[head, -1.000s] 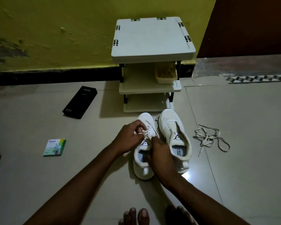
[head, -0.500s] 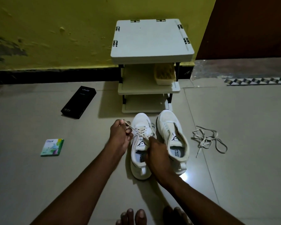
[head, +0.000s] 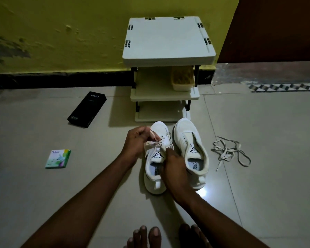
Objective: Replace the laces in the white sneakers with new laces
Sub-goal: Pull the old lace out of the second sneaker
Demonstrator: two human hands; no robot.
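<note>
Two bare feet (head: 147,237) at the near edge; two hands over two white sneakers on the floor (head: 258,194). Right hand (head: 174,169) pinches the lace (head: 157,142) at the left sneaker (head: 155,178) tongue; left hand (head: 136,142) is closed on the same lace, closer to the shoe than 0.5 s earlier. Right sneaker (head: 190,145) is unlaced; one loose lace (head: 229,153) lies beside it. Farther: one green packet (head: 58,158), one black box (head: 87,109), one shelf unit (head: 168,42).
</note>
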